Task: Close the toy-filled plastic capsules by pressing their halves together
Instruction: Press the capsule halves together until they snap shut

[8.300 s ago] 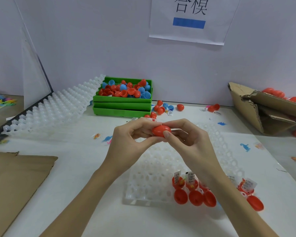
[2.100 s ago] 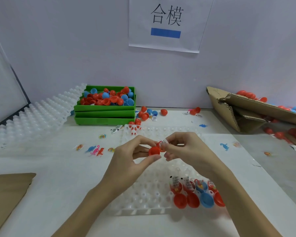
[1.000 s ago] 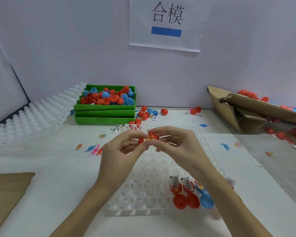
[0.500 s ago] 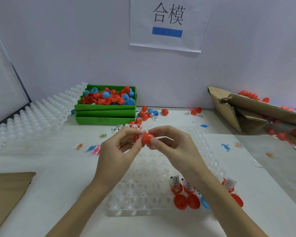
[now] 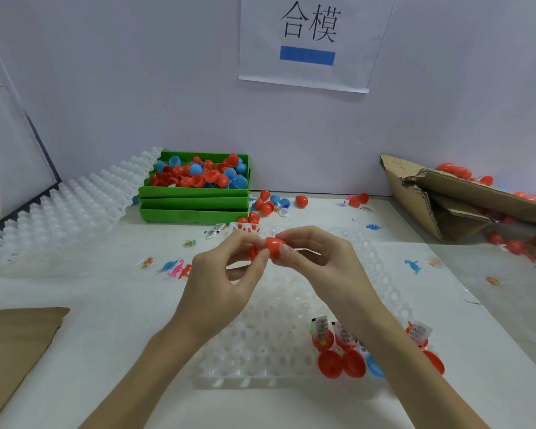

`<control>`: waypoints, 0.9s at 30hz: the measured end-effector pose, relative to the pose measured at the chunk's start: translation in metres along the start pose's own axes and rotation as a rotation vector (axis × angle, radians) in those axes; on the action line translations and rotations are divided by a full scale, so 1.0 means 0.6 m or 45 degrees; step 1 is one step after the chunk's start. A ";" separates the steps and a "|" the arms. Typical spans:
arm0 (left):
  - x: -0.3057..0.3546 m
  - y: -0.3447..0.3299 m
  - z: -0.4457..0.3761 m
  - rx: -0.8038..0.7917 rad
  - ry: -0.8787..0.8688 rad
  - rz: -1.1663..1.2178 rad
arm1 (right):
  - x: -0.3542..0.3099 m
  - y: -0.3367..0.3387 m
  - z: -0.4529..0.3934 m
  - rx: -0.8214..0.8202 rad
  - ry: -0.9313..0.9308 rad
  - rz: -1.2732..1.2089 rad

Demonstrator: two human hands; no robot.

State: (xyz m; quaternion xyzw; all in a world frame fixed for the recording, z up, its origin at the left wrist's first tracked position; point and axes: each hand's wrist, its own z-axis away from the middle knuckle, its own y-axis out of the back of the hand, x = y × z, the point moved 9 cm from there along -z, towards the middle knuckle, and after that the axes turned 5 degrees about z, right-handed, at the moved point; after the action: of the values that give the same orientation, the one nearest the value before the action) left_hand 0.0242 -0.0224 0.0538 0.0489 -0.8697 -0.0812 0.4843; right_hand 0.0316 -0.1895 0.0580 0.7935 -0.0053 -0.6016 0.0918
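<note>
A red plastic capsule (image 5: 272,246) is held above the white holed tray (image 5: 260,342). My left hand (image 5: 220,283) pinches its left half between thumb and fingers. My right hand (image 5: 319,261) pinches the right half, thumb in front. The two halves sit together; the seam is hidden by my fingertips. In the tray's near right corner stand several open capsules (image 5: 338,354), red ones and a blue one, with toy packets sticking up. One more open red capsule (image 5: 424,345) lies right of my right forearm.
Stacked green bins (image 5: 195,205) of loose red and blue halves stand at the back. White trays (image 5: 65,209) lean at the left. A torn cardboard box (image 5: 446,196) with capsules lies at the right. Small toy dinosaurs (image 5: 175,269) dot the table. Flat cardboard (image 5: 13,345) lies near left.
Over the last two seconds my hands brought an open red half and its filled half together and lifted them slightly; the capsule now shows as one closed shape between my fingertips.
</note>
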 end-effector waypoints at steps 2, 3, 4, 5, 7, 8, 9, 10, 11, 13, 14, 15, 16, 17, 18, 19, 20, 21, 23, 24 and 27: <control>0.000 -0.009 0.001 -0.066 0.000 0.017 | -0.002 0.004 -0.002 -0.013 0.003 0.003; 0.002 -0.012 0.001 -0.084 -0.012 0.011 | -0.003 0.005 -0.002 -0.023 0.004 0.011; 0.004 -0.012 0.001 -0.084 -0.028 0.002 | -0.004 0.005 -0.003 -0.039 0.005 0.029; 0.006 -0.010 0.001 -0.069 -0.038 -0.002 | -0.005 0.004 -0.003 -0.056 0.009 0.055; 0.010 -0.005 0.000 -0.036 -0.031 0.013 | -0.006 0.002 -0.003 -0.079 0.026 0.097; 0.010 -0.003 -0.001 -0.027 -0.032 0.024 | -0.007 0.001 -0.003 -0.083 0.034 0.099; 0.011 0.000 -0.002 -0.017 -0.043 0.031 | -0.008 0.001 -0.003 -0.088 0.044 0.091; 0.012 0.003 -0.002 -0.004 -0.062 0.030 | -0.009 0.000 -0.002 -0.092 0.054 0.084; 0.013 0.006 -0.001 0.012 -0.079 0.026 | -0.010 -0.002 -0.002 -0.096 0.066 0.082; 0.013 0.012 -0.001 0.048 -0.092 0.033 | -0.010 -0.004 -0.002 -0.095 0.083 0.087; 0.012 0.014 -0.001 0.067 -0.092 0.044 | -0.010 -0.004 -0.001 -0.087 0.087 0.088; 0.013 0.016 0.000 0.088 -0.091 0.054 | -0.010 -0.005 -0.001 -0.075 0.091 0.085; 0.013 0.019 0.000 0.112 -0.092 0.061 | -0.010 -0.005 0.000 -0.061 0.094 0.077; 0.014 0.022 0.000 0.137 -0.099 0.060 | -0.009 -0.005 0.000 -0.045 0.096 0.059; 0.016 0.024 -0.001 0.159 -0.115 0.051 | -0.009 -0.006 0.000 -0.029 0.098 0.037; 0.018 0.026 -0.001 0.174 -0.135 0.037 | -0.008 -0.007 -0.001 -0.013 0.108 0.023; 0.019 0.027 -0.001 0.183 -0.151 0.024 | -0.009 -0.008 0.000 0.005 0.128 0.029; 0.020 0.028 -0.001 0.188 -0.159 0.016 | -0.011 -0.009 0.000 0.025 0.157 0.057; 0.020 0.029 -0.001 0.186 -0.162 0.022 | -0.015 -0.011 0.004 0.077 0.229 0.158; 0.019 0.028 -0.001 0.181 -0.158 0.040 | -0.018 -0.010 0.006 0.109 0.267 0.219; 0.013 0.028 -0.003 0.172 -0.127 0.094 | -0.034 -0.006 0.015 0.205 0.411 0.445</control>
State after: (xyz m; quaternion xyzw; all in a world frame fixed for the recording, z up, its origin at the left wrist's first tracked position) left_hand 0.0212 -0.0070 0.0644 0.0455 -0.8975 -0.0067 0.4386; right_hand 0.0171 -0.1850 0.0745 0.8710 -0.1755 -0.4399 0.1305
